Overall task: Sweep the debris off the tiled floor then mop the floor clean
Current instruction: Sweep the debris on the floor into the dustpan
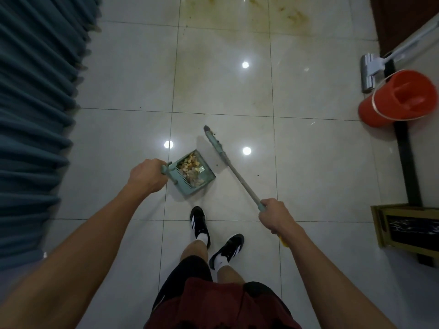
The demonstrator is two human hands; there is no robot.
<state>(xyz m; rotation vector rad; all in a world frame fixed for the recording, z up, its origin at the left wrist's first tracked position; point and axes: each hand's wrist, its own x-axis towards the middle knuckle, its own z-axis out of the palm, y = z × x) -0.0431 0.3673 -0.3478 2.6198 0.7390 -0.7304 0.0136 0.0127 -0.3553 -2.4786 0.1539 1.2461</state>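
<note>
Dustpan [192,176] w/ debris [191,170] gripped by left hand [147,175]; broom [225,162] handle clenched in right hand [275,217], bristles on floor [308,162].

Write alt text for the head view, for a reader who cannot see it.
A person stands on a tiled floor, left hand gripping a dustpan holding swept debris, right hand gripping a broom. Brownish stains mark tiles ahead; an orange bucket and mop sit right.
</note>
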